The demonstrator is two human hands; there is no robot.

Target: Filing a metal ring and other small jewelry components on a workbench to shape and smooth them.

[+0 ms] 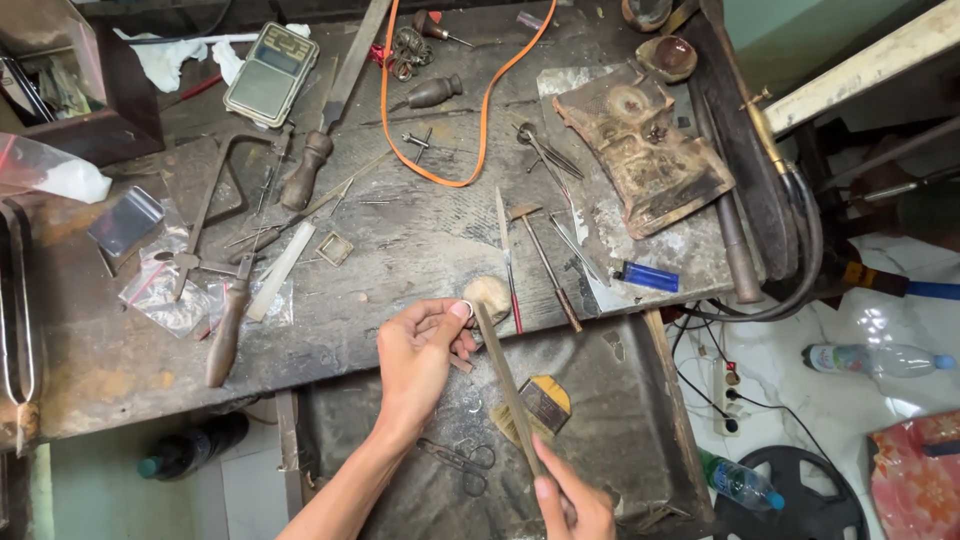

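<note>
My left hand point(425, 350) pinches a small silver ring point(465, 306) between thumb and fingers, held against a wooden bench peg point(490, 294) at the workbench's front edge. My right hand point(572, 503), at the bottom of the view, grips the handle end of a long flat metal file point(505, 385). The file runs up and to the left, and its tip meets the ring.
The worn workbench point(400, 250) carries a jeweller's saw point(215, 215), files, a small hammer point(545, 262), a digital scale point(271, 74), an orange hose point(480, 110), a blue lighter point(648, 276) and a charred soldering pad point(645, 145). An open drawer point(620, 400) below holds scissors point(462, 462) and a brush point(540, 405). Plastic bottles lie on the floor.
</note>
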